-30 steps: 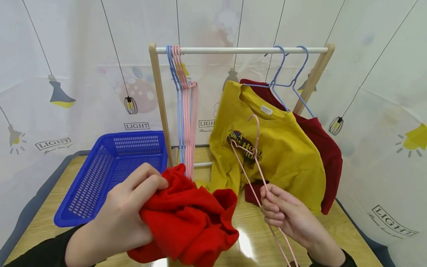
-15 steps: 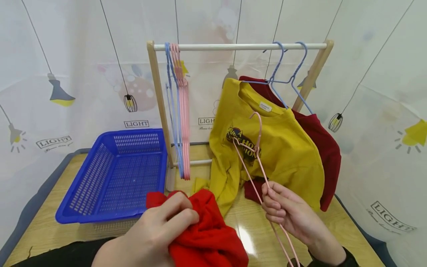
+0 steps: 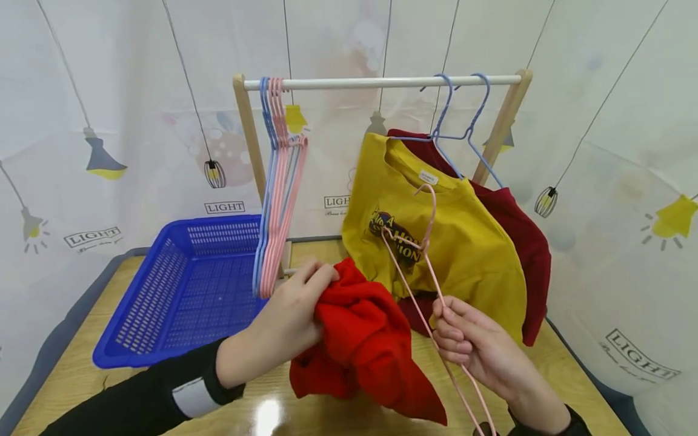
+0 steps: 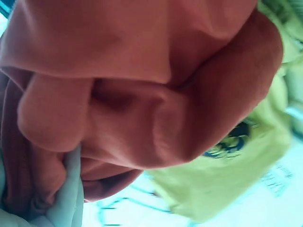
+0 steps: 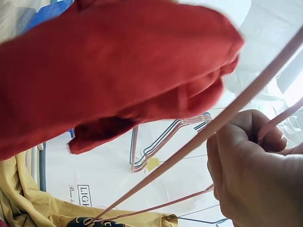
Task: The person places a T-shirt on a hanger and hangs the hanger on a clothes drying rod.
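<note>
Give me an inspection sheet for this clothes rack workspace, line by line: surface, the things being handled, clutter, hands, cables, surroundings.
Surface: wooden table, glossy, with light glare near the front edge.
Job's things: red garment bunched and lifted off the table; pink hanger held upright, hook on top.
Clutter: blue basket at left, looks empty; bundle of spare hangers on the rack rail; yellow shirt and dark red shirt hung on blue hangers.
Hands: left hand grips the red garment; right hand pinches the pink hanger's lower wires.
Cables: nothing seen.
Surroundings: white backdrop printed with lamps.
</note>
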Tool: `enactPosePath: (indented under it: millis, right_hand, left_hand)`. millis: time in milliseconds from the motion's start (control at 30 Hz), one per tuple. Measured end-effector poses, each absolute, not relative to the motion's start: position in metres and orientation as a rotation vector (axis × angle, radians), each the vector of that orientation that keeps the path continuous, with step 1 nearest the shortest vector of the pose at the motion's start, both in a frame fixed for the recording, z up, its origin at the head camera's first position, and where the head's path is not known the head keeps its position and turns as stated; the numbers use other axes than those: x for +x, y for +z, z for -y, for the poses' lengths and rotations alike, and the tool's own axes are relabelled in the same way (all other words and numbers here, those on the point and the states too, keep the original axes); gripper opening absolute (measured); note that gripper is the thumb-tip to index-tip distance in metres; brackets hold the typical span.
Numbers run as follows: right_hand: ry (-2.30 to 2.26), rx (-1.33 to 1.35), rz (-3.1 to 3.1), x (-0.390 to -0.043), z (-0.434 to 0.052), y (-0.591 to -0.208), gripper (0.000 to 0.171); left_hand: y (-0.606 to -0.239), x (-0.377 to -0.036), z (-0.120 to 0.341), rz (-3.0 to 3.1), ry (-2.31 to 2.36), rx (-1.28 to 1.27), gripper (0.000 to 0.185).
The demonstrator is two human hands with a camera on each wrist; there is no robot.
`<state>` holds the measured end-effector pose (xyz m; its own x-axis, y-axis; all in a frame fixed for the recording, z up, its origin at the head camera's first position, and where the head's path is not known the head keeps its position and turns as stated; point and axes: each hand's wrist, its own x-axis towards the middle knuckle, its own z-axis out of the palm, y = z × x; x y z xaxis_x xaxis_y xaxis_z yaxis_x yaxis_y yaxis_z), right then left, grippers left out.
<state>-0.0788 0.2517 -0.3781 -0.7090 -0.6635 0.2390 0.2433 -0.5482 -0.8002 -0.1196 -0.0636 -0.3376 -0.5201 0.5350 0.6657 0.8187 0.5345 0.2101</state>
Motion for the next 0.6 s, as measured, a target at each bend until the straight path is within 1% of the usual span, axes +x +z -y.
enactPosePath:
  millis: [167,333,600]
  right_hand:
    - [-2.255,-0.713,-1.049,-0.079,-0.252,-0.378,0.042]
    - [-2.249,-0.701,-1.043,-0.08,-0.252,-0.379,0.042]
    - [-2.242,-0.687,-1.087,-0.083,-0.252,-0.38,0.041]
  left_hand:
    - [-0.356,-0.147,0.066,2.38,-0.697,-0.927,0.045]
    - [-0.369,-0.165,0.078,2.446,-0.702,-0.759,0.047]
    - [-0.38,-0.19,0.091,2.534,-0.604,-0.669,0.043]
